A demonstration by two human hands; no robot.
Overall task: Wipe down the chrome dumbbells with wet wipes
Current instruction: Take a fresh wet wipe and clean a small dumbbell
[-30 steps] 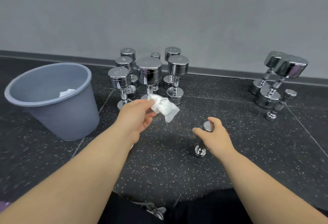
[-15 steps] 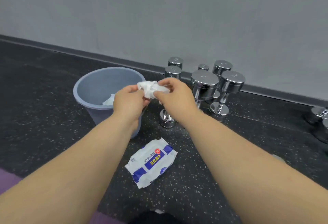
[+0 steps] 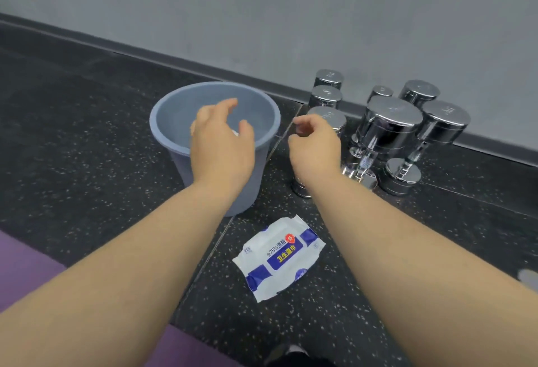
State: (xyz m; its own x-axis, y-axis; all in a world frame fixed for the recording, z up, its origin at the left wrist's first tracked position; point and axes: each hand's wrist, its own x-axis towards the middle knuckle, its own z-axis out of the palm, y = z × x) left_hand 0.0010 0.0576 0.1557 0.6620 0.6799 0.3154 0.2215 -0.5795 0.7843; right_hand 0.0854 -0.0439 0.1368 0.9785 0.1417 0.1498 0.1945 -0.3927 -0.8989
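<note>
Chrome dumbbells (image 3: 390, 122) stand on end in a tight cluster at the right of the frame, middle height. They are on the dark speckled floor (image 3: 72, 133) against the foot of the grey wall (image 3: 262, 2).

Head view: the left hand (image 3: 221, 145) hangs over the mouth of the grey-blue bin (image 3: 182, 165) at centre left. Its fingers are spread and slack and it holds nothing. A white scrap (image 3: 234, 133) shows just under its thumb, inside the bin. It may be a wipe, but too little of it shows to be sure. The right hand (image 3: 316, 145) hovers between the bin and the nearest dumbbell, fingers loosely curled, with nothing visible in them. Whether it touches the dumbbell behind it cannot be told. The pack of wet wipes (image 3: 281, 256) lies flat on the floor at lower centre, between the two forearms and apart from both hands. A purple mat (image 3: 26, 264) takes up the lower left corner.

Judging by the empty hands over the bin, the step in hand is discarding a spent wipe, a pause between one dumbbell and another. The next move probably calls for a fresh wipe. One hand would go down to the pack and the other would steady it while the flap is lifted and a sheet drawn out. Then a dumbbell has to be picked out of the cluster, which is packed closely enough that neighbours could be knocked.
</note>
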